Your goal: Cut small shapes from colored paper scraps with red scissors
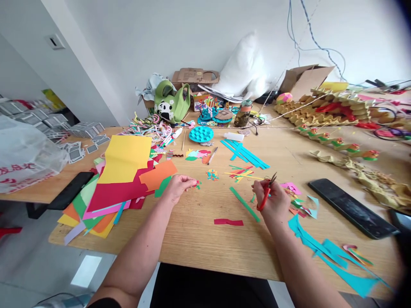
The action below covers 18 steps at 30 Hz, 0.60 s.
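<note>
My left hand [177, 188] is closed in a pinch on a small red piece of paper [194, 183], just above a little heap of green and red bits. In my right hand [275, 201] is a pair of scissors [267, 194] with orange-red handles, its blades pointing up and away from me. Between the hands lie a green paper strip [244, 204] and a red paper strip [228, 222]. Farther off are a small pile of blue and orange paper bits [212, 174] and several thin red, yellow and green strips [241, 173].
Stacked coloured paper sheets [126, 160] lie at left. Blue strips [245, 154], a pen [212, 155] and a round blue piece [201, 134] lie beyond my hands. A phone [351, 207] and blue scraps [334, 252] are at right, with egg-carton pieces [340, 143] behind.
</note>
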Each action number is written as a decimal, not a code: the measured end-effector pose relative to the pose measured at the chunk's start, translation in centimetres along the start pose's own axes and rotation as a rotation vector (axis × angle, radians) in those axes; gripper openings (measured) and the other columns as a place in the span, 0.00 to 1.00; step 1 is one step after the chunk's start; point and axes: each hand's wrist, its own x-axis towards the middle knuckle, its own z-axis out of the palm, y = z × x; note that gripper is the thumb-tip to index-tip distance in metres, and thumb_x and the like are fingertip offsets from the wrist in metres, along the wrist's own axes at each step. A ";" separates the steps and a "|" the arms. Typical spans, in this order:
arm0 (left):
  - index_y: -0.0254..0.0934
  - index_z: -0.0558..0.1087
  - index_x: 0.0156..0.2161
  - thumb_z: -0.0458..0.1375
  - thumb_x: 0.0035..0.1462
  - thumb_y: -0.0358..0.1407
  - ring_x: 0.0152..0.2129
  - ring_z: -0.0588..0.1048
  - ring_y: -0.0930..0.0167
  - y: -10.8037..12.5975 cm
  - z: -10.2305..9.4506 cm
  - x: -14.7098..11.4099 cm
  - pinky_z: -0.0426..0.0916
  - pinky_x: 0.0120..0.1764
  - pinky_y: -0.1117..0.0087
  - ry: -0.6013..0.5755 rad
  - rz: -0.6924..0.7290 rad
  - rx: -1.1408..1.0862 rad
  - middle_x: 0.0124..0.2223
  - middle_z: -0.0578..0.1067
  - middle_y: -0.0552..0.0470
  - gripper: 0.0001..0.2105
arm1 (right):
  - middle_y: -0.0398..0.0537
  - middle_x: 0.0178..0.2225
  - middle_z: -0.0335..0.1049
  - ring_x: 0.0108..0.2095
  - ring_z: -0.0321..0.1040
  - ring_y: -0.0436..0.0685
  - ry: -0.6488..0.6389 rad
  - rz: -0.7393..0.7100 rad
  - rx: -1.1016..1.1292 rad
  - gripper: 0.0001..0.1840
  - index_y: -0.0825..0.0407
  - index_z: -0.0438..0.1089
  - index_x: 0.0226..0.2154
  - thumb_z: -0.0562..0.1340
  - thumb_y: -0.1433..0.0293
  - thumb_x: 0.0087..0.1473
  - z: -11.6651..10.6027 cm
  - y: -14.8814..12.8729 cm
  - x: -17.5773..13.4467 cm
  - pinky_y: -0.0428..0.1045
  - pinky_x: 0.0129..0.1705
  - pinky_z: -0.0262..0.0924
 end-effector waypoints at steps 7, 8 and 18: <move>0.33 0.79 0.26 0.66 0.38 0.40 0.20 0.63 0.77 2.0 2.5 -1.5 0.55 0.24 0.74 -0.053 -0.019 -0.166 0.23 0.74 0.50 0.11 | 0.43 0.25 0.68 0.24 0.62 0.51 -0.572 0.032 0.321 0.12 0.53 0.67 0.28 0.65 0.62 0.45 1.6 -5.4 0.6 0.46 0.26 0.56; 0.33 0.79 0.26 0.66 0.38 0.40 0.20 0.63 0.77 2.4 2.9 -1.7 0.55 0.24 0.74 -0.059 0.000 -0.162 0.23 0.74 0.51 0.11 | 0.42 0.25 0.67 0.24 0.61 0.50 -0.634 0.026 0.331 0.11 0.53 0.66 0.27 0.65 0.63 0.45 1.9 -6.1 0.7 0.45 0.27 0.55; 0.35 0.75 0.22 0.66 0.39 0.43 0.21 0.65 0.75 4.1 4.5 -3.0 0.57 0.25 0.72 -0.018 0.101 -0.052 0.20 0.70 0.55 0.11 | 0.40 0.21 0.64 0.23 0.59 0.50 -0.766 0.035 0.315 0.08 0.52 0.63 0.24 0.63 0.68 0.38 3.4 -8.2 0.7 0.46 0.26 0.53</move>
